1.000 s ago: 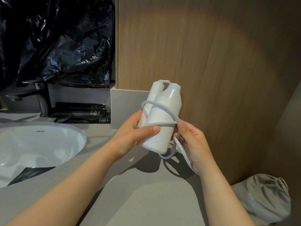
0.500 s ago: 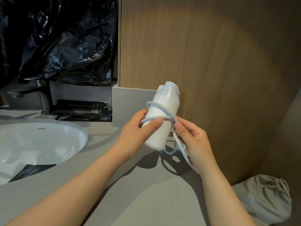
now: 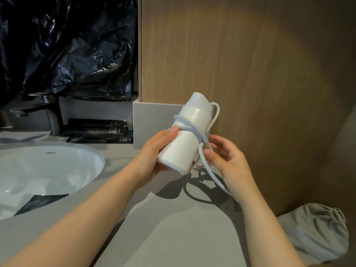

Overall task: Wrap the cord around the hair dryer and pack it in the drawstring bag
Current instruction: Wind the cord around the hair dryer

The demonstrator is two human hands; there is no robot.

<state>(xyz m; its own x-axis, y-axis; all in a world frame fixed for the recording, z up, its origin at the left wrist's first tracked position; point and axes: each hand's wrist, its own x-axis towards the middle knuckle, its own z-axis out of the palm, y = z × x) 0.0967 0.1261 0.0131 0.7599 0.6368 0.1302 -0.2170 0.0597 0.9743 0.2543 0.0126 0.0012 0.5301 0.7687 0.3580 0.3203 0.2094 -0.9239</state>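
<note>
Dryer (image 3: 185, 139) is sitting up in the air over the counter (image 3: 173, 228), tilted with its top toward 1 o'clock, because the left hand (image 3: 154, 157) is squeezing it tight and pinning a loop of cord (image 3: 209, 168) with the thumb so the loops are not slipping. At 3 o'clock from it, the right hand (image 3: 227, 160) is pinching the loose cord to guide another turn. Down at 5 o'clock the bag (image 3: 316, 234) is waiting, so packing is not yet starting, I think.

White hair dryer (image 3: 185, 139) — grey drawstring bag (image 3: 316, 234)
</note>
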